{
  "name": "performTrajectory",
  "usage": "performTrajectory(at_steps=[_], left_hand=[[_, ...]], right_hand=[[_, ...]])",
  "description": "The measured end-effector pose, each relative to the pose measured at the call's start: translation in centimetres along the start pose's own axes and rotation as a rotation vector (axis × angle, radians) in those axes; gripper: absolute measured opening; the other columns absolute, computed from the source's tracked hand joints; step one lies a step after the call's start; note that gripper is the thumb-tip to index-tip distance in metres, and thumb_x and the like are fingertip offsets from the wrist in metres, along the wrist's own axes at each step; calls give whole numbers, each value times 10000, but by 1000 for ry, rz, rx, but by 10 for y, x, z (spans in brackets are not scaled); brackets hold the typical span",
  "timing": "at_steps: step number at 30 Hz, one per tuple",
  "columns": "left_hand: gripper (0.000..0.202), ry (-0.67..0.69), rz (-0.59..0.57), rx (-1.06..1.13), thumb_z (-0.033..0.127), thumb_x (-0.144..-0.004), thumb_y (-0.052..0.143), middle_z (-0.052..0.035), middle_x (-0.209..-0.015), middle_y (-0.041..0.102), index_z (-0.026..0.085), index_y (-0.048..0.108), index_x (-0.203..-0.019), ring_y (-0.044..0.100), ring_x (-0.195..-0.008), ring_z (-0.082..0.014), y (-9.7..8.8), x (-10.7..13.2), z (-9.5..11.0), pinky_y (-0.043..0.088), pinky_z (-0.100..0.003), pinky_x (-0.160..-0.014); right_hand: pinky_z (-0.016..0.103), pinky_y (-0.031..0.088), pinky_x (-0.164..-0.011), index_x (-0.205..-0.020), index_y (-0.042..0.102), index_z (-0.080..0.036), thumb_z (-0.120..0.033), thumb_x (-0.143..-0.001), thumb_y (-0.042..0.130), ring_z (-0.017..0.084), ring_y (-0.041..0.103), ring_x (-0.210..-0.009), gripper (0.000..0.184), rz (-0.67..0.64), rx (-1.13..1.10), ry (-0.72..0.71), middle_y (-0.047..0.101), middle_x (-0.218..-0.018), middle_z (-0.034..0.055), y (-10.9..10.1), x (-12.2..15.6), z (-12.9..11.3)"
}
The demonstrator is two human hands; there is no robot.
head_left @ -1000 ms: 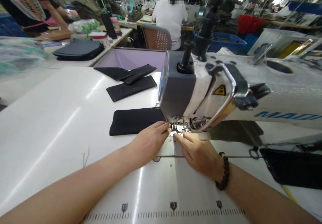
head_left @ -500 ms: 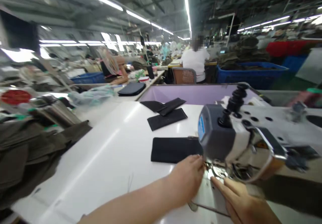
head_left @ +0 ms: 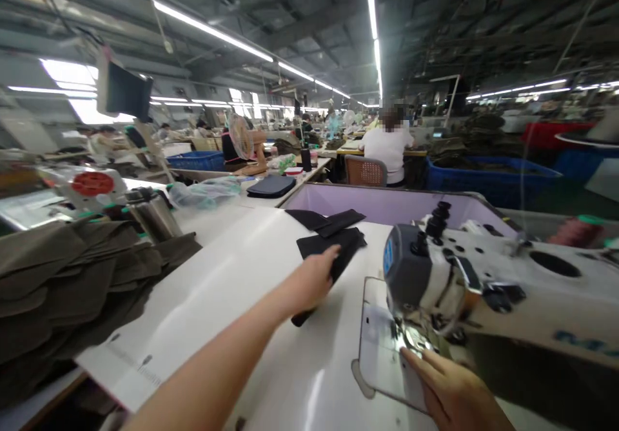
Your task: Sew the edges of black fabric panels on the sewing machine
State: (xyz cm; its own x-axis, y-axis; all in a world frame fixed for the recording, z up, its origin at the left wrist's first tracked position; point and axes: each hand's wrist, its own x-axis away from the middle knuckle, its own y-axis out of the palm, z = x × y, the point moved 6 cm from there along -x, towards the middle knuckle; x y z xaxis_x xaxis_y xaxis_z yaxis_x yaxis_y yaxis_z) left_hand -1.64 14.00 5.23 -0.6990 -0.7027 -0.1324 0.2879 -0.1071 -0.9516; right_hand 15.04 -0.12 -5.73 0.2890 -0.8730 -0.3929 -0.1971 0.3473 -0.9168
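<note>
My left hand (head_left: 312,282) reaches out over the white table (head_left: 232,282) and grips a black fabric piece (head_left: 347,253), which lies slanted with its far end over another black piece. Two more black pieces (head_left: 329,220) lie crossed just beyond. My right hand (head_left: 445,389) rests at the front of the metal needle plate (head_left: 380,347), fingers stretched toward the presser foot of the grey and white sewing machine (head_left: 483,289), holding nothing.
A pile of olive-brown fabric (head_left: 72,282) fills the left edge of the table. A purple bin (head_left: 387,202) stands behind the table. Farther back a person in white (head_left: 387,147) sits at another station, beside blue crates (head_left: 488,176).
My left hand left the needle area and carried the black piece away to the far left, onto the other pieces. The camera tilted up. My right hand stayed by the needle plate.
</note>
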Motion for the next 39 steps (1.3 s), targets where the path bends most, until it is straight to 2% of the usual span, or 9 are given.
performTrajectory(at_steps=[2,5,8,10,12,16,20,26,39], left_hand=[[619,34,9,142,-19,-711,317,-132,-1076,563,83,207,-1312,562,-969,-202,-12,-2,-5,493,-317,-769],[532,72,-44,289,7,-757,300,-108,-1010,593,71,235,-1281,596,-890,-160,8,3,-8,510,-266,-714],[476,50,-50,308,82,-779,383,-166,-1031,571,46,309,-1248,602,-853,-211,43,21,-11,511,-363,-721],[441,53,-1,225,100,-776,427,-220,-1169,470,45,386,-1212,527,-1003,-287,57,34,-8,444,-485,-825],[359,171,28,57,99,-799,424,-196,-1251,399,73,474,-1153,431,-1110,-311,64,44,10,381,-512,-900],[267,532,-47,-185,142,-858,420,-123,-1119,512,94,540,-1092,492,-1007,-232,77,52,65,447,-376,-872],[264,602,-138,-215,219,-859,472,-114,-986,554,72,554,-1063,524,-931,-224,88,38,87,473,-351,-816],[231,621,-151,-147,218,-871,449,-104,-986,540,77,576,-1003,519,-939,-213,96,21,77,466,-334,-827],[259,607,-133,-49,225,-891,405,-105,-1050,507,78,532,-1063,445,-1055,-224,102,15,68,400,-361,-937]], right_hand=[[290,516,-638,-1070,583,-150,-48,-752,368,179,615,-691,397,-59,-40,67,644,-883,84,-13,-7,-9],[284,482,-670,-1051,588,-125,-44,-757,393,175,593,-722,362,-129,-94,133,624,-794,74,-22,-14,-14],[256,446,-677,-1045,589,-125,-40,-760,410,155,569,-712,348,-154,-101,146,608,-773,63,-25,-15,-15],[251,428,-687,-1050,585,-128,-47,-762,418,150,556,-723,343,-170,-104,150,599,-784,59,-25,-13,-14],[252,414,-690,-1062,576,-128,-60,-767,424,150,543,-730,339,-182,-110,146,590,-793,56,-25,-12,-13],[249,388,-665,-1028,583,-133,-85,-777,430,148,519,-720,298,-194,-124,116,569,-768,46,-25,-10,-13],[247,360,-634,-1006,594,-161,-120,-799,431,141,500,-690,268,-201,-139,64,554,-741,31,-24,-8,-14],[259,332,-585,-1003,597,-143,-95,-784,445,145,502,-653,271,-179,-95,62,553,-704,28,-25,-9,-16],[238,385,-603,-1063,570,-125,-65,-743,452,142,550,-686,347,-159,-63,138,607,-768,38,-22,-12,-15]])
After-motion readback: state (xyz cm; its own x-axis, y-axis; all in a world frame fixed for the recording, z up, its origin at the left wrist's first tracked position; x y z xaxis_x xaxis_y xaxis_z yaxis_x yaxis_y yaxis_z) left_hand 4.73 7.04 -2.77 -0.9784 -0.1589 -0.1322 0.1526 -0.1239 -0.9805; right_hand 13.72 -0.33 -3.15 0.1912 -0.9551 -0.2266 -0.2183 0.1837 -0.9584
